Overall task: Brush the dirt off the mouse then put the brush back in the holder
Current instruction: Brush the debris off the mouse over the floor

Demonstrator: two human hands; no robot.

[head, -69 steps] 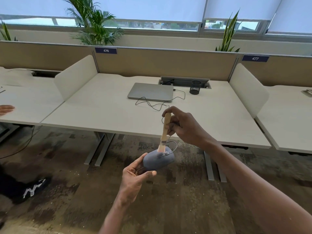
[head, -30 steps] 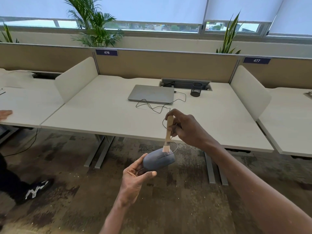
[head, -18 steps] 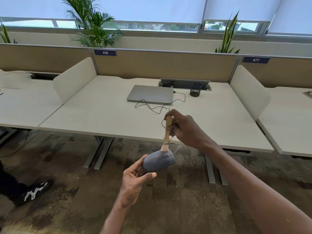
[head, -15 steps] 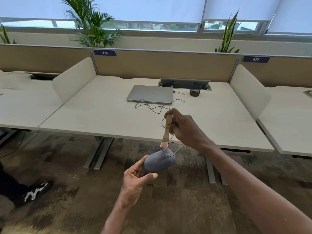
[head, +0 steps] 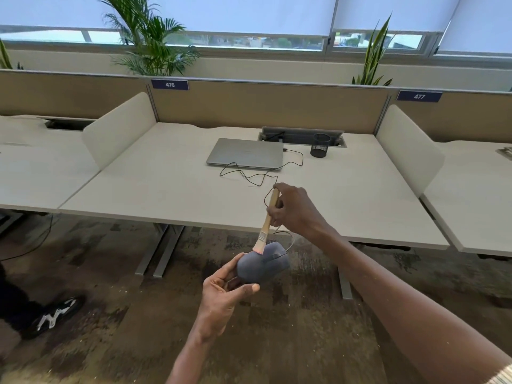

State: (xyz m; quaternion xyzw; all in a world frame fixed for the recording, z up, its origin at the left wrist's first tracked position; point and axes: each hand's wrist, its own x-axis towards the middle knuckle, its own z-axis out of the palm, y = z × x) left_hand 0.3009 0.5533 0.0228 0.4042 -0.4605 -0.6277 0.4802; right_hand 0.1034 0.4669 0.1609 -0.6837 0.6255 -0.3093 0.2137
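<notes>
My left hand (head: 224,296) grips a grey wired mouse (head: 263,263) by its rear end, held out over the floor in front of the desk. My right hand (head: 295,210) holds a small wooden-handled brush (head: 267,217) upright, its pale bristles touching the mouse's top near the left side. The mouse's thin black cable (head: 257,177) runs up onto the desk toward a closed laptop. A black mesh holder (head: 320,145) stands at the back of the desk, right of the laptop, with nothing showing in it.
The white desk (head: 166,189) has a closed silver laptop (head: 246,153) at the back and low divider panels (head: 119,128) on both sides. Another person's black shoe (head: 52,315) is on the carpet at lower left. Neighbouring desks flank the desk.
The brush lifted off the mouse half a second ago and now its bristles are back down on the mouse's top, further left. My left hand has kept the mouse almost still.
</notes>
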